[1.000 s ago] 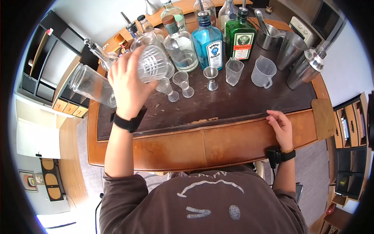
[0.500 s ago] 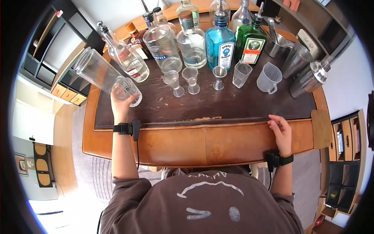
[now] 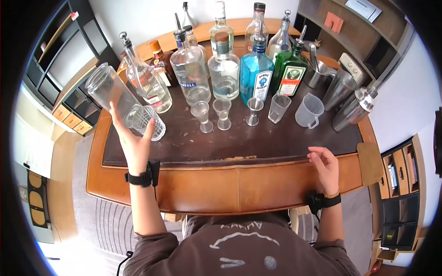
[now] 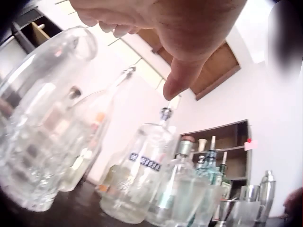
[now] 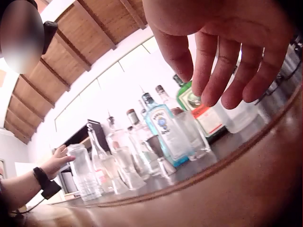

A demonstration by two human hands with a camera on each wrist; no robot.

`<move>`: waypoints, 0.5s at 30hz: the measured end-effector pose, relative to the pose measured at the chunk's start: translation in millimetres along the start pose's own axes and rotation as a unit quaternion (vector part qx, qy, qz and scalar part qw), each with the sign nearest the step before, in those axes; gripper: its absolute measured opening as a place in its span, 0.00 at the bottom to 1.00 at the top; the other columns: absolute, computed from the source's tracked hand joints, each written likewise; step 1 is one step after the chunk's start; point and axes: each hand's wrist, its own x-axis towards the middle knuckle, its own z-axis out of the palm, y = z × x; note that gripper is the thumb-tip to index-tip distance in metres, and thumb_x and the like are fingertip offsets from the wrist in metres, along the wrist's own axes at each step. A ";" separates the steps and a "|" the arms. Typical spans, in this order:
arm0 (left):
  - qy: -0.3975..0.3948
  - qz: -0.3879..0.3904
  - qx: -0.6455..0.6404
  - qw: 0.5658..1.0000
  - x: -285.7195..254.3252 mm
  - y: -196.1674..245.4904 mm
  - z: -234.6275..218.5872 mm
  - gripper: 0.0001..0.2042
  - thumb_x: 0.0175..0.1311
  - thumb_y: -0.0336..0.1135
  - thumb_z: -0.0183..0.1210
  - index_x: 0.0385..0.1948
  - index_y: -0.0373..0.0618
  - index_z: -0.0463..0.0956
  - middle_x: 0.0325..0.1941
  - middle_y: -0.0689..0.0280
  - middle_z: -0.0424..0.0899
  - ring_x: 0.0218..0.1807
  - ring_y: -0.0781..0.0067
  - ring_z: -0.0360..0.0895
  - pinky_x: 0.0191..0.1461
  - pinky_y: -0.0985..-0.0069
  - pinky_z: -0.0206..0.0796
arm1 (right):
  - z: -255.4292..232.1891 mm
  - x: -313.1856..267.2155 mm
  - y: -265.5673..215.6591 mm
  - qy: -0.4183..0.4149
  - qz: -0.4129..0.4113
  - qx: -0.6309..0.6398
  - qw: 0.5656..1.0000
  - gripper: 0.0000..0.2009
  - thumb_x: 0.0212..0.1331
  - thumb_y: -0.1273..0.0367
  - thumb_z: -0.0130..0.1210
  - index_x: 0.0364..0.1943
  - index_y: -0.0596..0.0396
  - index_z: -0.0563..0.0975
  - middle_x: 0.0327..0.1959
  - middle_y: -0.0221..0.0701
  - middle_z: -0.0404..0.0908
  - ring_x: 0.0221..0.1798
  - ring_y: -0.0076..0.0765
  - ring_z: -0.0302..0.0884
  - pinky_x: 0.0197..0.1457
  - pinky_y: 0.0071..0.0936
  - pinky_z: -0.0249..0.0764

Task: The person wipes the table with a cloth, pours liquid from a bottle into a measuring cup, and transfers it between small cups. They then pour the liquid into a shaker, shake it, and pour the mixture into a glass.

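Note:
My left hand (image 3: pixel 133 142) is at the left front of the table, its fingers and thumb spread apart around the near side of a cut-glass mixing glass (image 3: pixel 157 126). The glass stands on the dark table top, just in front of a tall clear glass jar (image 3: pixel 108 85). In the left wrist view the hand shows above and to the right of the patterned glass (image 4: pixel 28 175), with nothing in its grasp. My right hand (image 3: pixel 326 168) hangs over the padded front edge at the right, fingers loosely bent and holding nothing.
Two small stemmed glasses (image 3: pixel 223 112), a metal jigger (image 3: pixel 254 112), a clear angular cup (image 3: pixel 279 108) and a plastic measuring jug (image 3: pixel 309 112) form a row. Behind them stand several bottles, among them a blue one (image 3: pixel 256 73). Metal shakers (image 3: pixel 354 110) are at the right.
My left hand has brought the mixing glass from in front of the bottles down to the table's left side, then let go of it, fingers spreading. The right hand stays nearly still.

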 end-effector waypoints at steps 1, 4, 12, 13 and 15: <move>0.005 0.001 -0.003 1.000 2.1 15.9 2.9 0.49 0.50 0.29 0.71 0.73 0.42 0.45 0.75 0.49 0.52 0.76 0.56 0.52 0.76 0.63 0.46 | 7.6 3.9 -9.8 0.001 -0.005 -0.002 1.000 0.10 0.65 0.74 0.55 0.48 0.59 0.79 0.40 0.27 0.82 0.41 0.20 0.78 0.45 0.17 0.72; -0.138 0.038 -0.091 0.986 -0.7 45.6 20.7 0.45 0.52 0.30 0.70 0.71 0.41 0.51 0.75 0.53 0.56 0.75 0.59 0.54 0.76 0.64 0.46 | 37.3 26.5 -42.5 -0.081 -0.071 0.048 0.993 0.09 0.66 0.74 0.55 0.48 0.60 0.79 0.44 0.30 0.82 0.46 0.23 0.79 0.49 0.21 0.74; -0.207 -0.009 -0.218 0.954 5.4 49.6 66.6 0.41 0.53 0.30 0.70 0.69 0.40 0.56 0.73 0.53 0.61 0.76 0.60 0.55 0.76 0.64 0.45 | 116.7 79.2 -58.1 -0.184 -0.086 0.201 0.958 0.10 0.68 0.69 0.52 0.47 0.60 0.79 0.36 0.30 0.82 0.38 0.21 0.77 0.45 0.21 0.73; -0.194 -0.007 -0.224 0.955 5.3 48.7 68.7 0.40 0.52 0.30 0.70 0.68 0.40 0.57 0.72 0.53 0.61 0.75 0.60 0.55 0.76 0.64 0.46 | 121.8 82.3 -50.6 -0.182 -0.087 0.211 0.956 0.10 0.68 0.69 0.52 0.46 0.60 0.79 0.34 0.29 0.82 0.37 0.21 0.76 0.44 0.20 0.73; -0.193 -0.015 -0.241 0.951 -2.6 42.2 75.3 0.40 0.52 0.30 0.70 0.68 0.40 0.57 0.72 0.52 0.62 0.75 0.60 0.57 0.76 0.64 0.47 | 126.6 81.9 -29.3 -0.171 -0.068 0.194 0.964 0.10 0.67 0.68 0.53 0.45 0.59 0.80 0.33 0.28 0.81 0.35 0.20 0.76 0.42 0.19 0.72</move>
